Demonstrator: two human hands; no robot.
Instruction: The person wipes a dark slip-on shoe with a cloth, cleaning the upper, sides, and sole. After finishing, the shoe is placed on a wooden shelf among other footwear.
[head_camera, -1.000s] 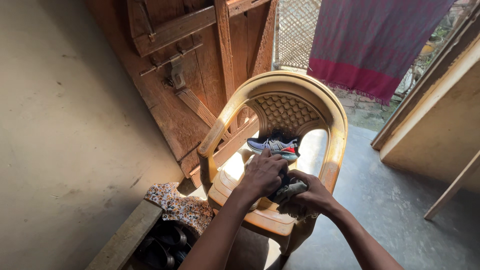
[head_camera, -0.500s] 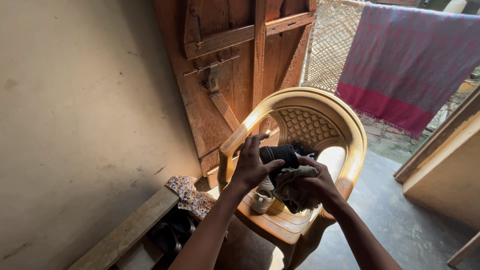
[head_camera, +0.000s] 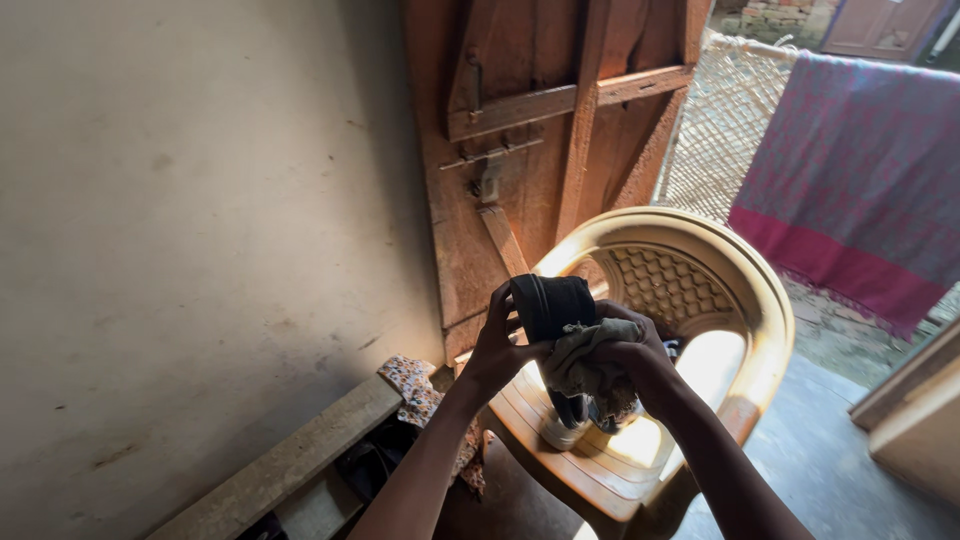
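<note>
You are gripping a matt black shoe (head_camera: 553, 305) and a soft, crumpled cloth (head_camera: 590, 365). The chair (head_camera: 740, 290) beneath is showing glossy, smooth plastic; the door (head_camera: 560, 130) is looking like rough wood.

Looking like the entry of a simple rural home, at the doorway to a yard. A rough plank door (head_camera: 560, 150) with diagonal bracing and a metal latch (head_camera: 487, 180) is standing open against a bare, stained plaster wall (head_camera: 200, 220). A tan plastic armchair (head_camera: 700, 290) is sitting on the grey concrete floor (head_camera: 830, 470). A purple cloth with a red border (head_camera: 860, 190) is hanging outside, in front of a woven lattice fence (head_camera: 720, 140), with bare ground beyond. A patterned rag (head_camera: 415, 390) is lying on a low concrete ledge (head_camera: 290, 460) along the wall.
</note>
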